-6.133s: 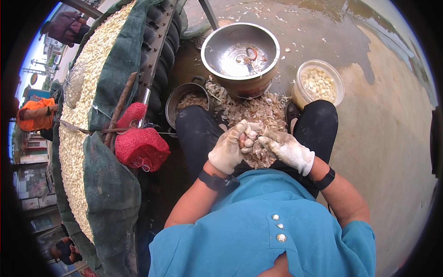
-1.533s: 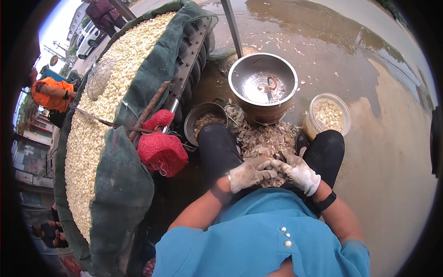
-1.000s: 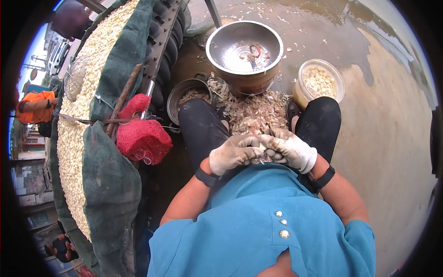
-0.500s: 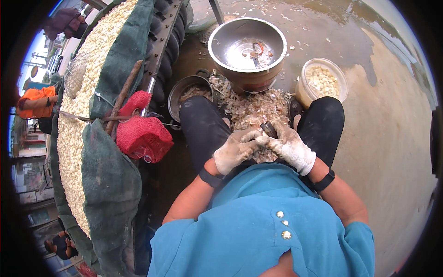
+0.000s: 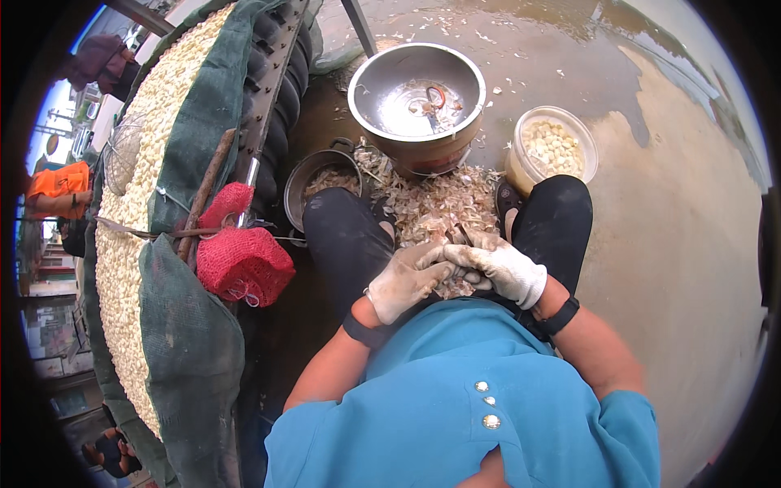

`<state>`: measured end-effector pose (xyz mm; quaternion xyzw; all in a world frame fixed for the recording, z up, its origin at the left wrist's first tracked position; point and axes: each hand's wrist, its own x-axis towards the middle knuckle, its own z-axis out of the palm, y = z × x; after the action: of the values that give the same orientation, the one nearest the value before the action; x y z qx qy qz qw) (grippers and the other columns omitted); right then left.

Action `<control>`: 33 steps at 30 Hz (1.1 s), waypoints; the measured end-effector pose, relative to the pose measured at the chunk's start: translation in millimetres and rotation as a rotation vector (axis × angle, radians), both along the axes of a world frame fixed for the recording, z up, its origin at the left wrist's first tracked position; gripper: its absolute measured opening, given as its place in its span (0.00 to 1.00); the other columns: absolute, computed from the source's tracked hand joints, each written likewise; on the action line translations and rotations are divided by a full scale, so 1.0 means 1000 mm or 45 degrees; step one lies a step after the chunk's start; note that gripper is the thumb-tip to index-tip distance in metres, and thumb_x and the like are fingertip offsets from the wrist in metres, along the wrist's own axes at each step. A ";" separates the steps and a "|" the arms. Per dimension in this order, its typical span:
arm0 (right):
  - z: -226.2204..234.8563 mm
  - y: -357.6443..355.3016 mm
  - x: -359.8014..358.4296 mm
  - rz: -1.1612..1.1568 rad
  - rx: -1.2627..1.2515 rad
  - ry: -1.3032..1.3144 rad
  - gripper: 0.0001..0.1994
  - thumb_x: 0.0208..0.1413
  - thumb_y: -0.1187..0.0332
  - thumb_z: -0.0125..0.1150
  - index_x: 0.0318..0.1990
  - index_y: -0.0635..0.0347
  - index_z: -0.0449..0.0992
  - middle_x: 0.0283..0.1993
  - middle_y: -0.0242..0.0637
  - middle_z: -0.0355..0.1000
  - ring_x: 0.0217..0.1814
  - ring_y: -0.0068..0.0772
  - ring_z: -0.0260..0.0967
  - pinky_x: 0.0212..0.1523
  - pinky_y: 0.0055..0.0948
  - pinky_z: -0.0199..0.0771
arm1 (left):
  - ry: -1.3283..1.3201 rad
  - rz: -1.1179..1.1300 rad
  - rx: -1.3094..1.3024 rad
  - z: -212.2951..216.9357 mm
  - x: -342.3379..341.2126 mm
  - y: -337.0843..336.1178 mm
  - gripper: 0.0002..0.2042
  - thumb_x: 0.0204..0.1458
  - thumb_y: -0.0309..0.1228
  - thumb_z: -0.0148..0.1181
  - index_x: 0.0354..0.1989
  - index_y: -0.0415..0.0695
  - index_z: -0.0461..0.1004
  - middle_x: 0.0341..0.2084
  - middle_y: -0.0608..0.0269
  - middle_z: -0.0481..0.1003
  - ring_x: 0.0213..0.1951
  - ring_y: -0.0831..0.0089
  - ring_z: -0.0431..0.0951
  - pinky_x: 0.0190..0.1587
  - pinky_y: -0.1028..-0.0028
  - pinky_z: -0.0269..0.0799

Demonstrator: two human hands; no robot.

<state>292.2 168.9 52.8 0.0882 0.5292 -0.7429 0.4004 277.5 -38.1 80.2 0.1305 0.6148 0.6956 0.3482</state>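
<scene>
My two gloved hands meet over my lap, between my knees. The left hand (image 5: 408,281) has its fingers bent and pressed together against the right; whatever lies in them is hidden. In the fingers of my right hand (image 5: 506,268) is a small dark tool (image 5: 461,235), mostly covered, so its kind does not show. Beneath and beyond the hands spreads a heap of papery garlic skins (image 5: 439,203). A tub (image 5: 521,172) of pale peeled garlic cloves (image 5: 553,150) stands beyond my right knee.
A large steel bowl (image 5: 376,91) holds a red-handled item and scraps. Beside my left knee sits a pot (image 5: 293,198) with skins. Left, a long bed of cloves (image 5: 122,317) lies on green sheeting (image 5: 191,350), with a red mesh bag (image 5: 248,264) at its edge. Other people appear far left.
The view has shifted slightly, moving the surroundings left. My hands have drawn closer together, the right fingers now overlapping the left, and less of the dark tool shows.
</scene>
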 end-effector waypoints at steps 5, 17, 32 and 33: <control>0.006 0.001 -0.005 -0.062 -0.260 -0.113 0.15 0.65 0.55 0.55 0.45 0.57 0.77 0.23 0.22 0.63 0.19 0.13 0.54 0.18 0.16 0.52 | -0.248 0.034 -0.085 0.012 -0.001 0.000 0.12 0.62 0.32 0.53 0.48 0.37 0.73 0.35 0.69 0.76 0.30 0.86 0.70 0.33 0.84 0.66; 0.023 0.009 -0.004 -0.137 -0.560 -0.221 0.14 0.67 0.59 0.50 0.48 0.61 0.72 0.19 0.23 0.60 0.16 0.14 0.52 0.21 0.16 0.56 | -0.616 0.229 0.344 0.005 -0.001 0.000 0.08 0.59 0.32 0.59 0.40 0.40 0.72 0.33 0.64 0.79 0.27 0.83 0.74 0.29 0.86 0.70; 0.024 0.004 -0.006 -0.197 -0.133 0.010 0.09 0.66 0.60 0.54 0.43 0.55 0.69 0.31 0.28 0.69 0.18 0.12 0.54 0.16 0.14 0.49 | 0.163 0.194 -0.188 -0.021 -0.003 -0.016 0.04 0.57 0.26 0.59 0.38 0.41 0.74 0.30 0.66 0.71 0.30 0.73 0.72 0.31 0.76 0.69; 0.022 0.006 -0.007 -0.181 -0.150 -0.015 0.09 0.66 0.61 0.54 0.45 0.54 0.69 0.34 0.28 0.70 0.20 0.11 0.56 0.17 0.13 0.49 | 0.176 0.214 -0.183 -0.018 -0.004 -0.016 0.04 0.59 0.28 0.57 0.38 0.41 0.74 0.30 0.69 0.71 0.30 0.78 0.71 0.31 0.78 0.69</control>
<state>285.6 175.1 75.0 0.1061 0.4745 -0.7988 0.3542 274.0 -54.1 62.0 0.1009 0.6942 0.6659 0.2538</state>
